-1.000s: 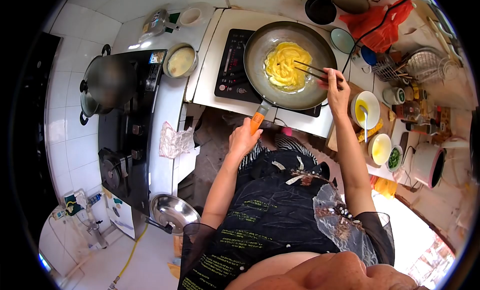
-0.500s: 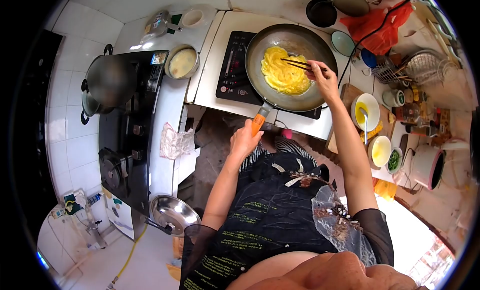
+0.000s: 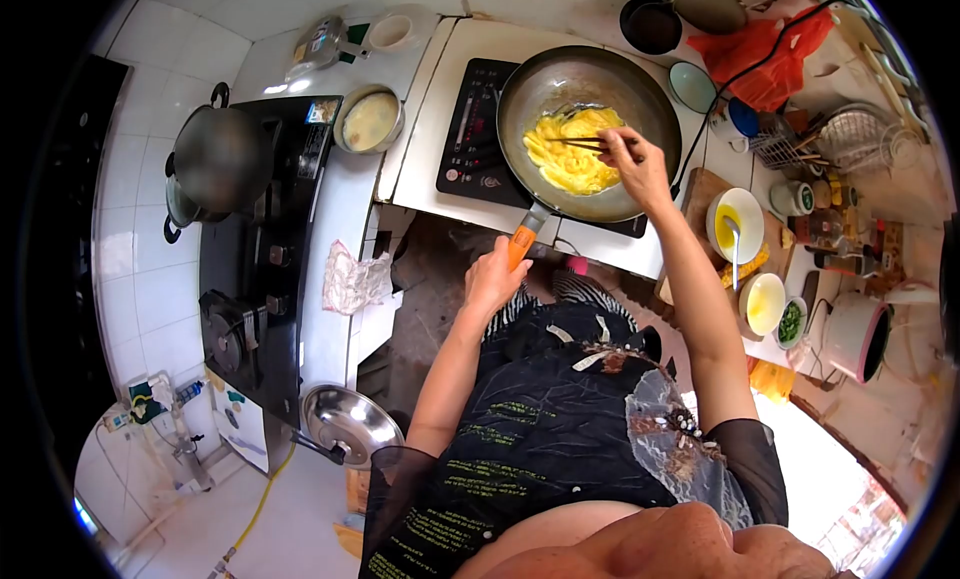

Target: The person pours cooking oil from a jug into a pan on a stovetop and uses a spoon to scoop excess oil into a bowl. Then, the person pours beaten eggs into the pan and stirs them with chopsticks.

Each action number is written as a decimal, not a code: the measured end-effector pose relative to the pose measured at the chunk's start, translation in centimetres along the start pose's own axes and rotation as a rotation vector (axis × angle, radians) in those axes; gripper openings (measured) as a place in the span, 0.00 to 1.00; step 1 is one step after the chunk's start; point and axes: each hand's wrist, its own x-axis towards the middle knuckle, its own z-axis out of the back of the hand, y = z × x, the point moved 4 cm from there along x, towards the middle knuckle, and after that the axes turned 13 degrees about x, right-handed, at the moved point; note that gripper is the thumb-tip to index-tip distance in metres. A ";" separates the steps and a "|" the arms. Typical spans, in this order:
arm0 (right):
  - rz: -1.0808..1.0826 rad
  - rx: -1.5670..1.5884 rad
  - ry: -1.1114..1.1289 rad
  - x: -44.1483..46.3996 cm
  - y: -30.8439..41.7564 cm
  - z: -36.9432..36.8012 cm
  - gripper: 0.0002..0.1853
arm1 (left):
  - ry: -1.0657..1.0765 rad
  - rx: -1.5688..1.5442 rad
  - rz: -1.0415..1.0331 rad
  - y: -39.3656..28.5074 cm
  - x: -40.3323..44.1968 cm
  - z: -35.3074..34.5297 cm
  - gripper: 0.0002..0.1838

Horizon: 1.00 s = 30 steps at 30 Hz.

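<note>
My left hand (image 3: 494, 277) is wrapped round the orange handle of a large frying pan (image 3: 640, 89), which sits on a black induction cooker (image 3: 470, 129). In the pan lies a yellow, soft-looking mass of egg (image 3: 575, 159), folded and wrinkled. With my right hand (image 3: 640, 169) I grip a pair of dark chopsticks (image 3: 580, 141) over the pan's right side. Their tips touch the upper part of the egg.
Right of the cooker, a bowl with a spoon (image 3: 733, 214), a smaller bowl of yellow liquid (image 3: 763, 304) and a bowl of chopped greens (image 3: 791, 321) stand together. On the left are a pot (image 3: 368, 124) and a black gas stove (image 3: 255, 279). A lidded pan (image 3: 350, 424) lies lower left.
The egg has bunched into a smaller, more wrinkled heap, baring pan surface above it. My right hand and the chopsticks have shifted slightly left and down. My left hand keeps the handle.
</note>
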 end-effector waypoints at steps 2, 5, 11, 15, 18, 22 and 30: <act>-0.025 -0.009 -0.070 0.0 0.1 2.0 0.15 | -0.010 -0.007 -0.010 -0.1 0.0 0.0 0.23; 0.103 -0.121 -0.120 -0.9 2.2 2.0 0.15 | -0.006 -0.005 -0.016 -0.1 0.0 -0.1 0.23; 0.209 -0.311 0.144 -4.0 1.9 -1.5 0.09 | 0.003 -0.007 -0.009 -0.2 -0.1 0.1 0.23; 0.327 -0.330 -0.127 -2.9 2.5 1.8 0.09 | 0.016 -0.002 0.005 -0.2 0.0 0.2 0.22; 0.242 -0.301 -0.116 -3.8 4.2 2.8 0.10 | 0.008 -0.001 -0.001 -0.3 0.0 0.3 0.22; 0.162 -0.511 0.041 -5.2 3.2 2.5 0.11 | 0.035 -0.022 0.024 0.0 -0.1 0.3 0.23; 0.164 -0.005 -0.322 -3.7 2.7 6.8 0.15 | 0.032 -0.029 0.017 0.1 0.0 0.2 0.22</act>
